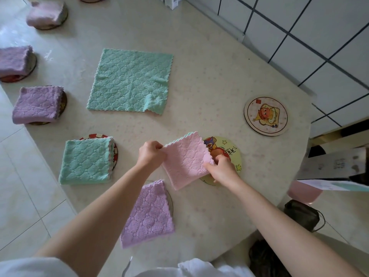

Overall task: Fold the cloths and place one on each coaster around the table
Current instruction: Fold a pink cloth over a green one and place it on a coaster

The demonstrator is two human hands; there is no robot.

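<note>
A folded pink cloth [184, 160] hangs just above the table, partly over a yellow cartoon coaster [231, 150]. My left hand [151, 154] pinches its left corner and my right hand [221, 168] pinches its right edge. A green cloth [129, 80] lies spread flat in the middle of the table. A bare round coaster [265, 116] with a cartoon print sits to the right. Folded cloths rest on other coasters: a green one [85, 161], a purple one [149, 214] near me, and a purple one [38, 104] at the left.
More folded pink and purple cloths [16, 60] [46, 15] sit on coasters along the table's left edge [24, 124]. A white tiled wall [319, 47] stands at the right. A pink stool [303, 192] and a dark bag [303, 216] stand on the floor at the lower right.
</note>
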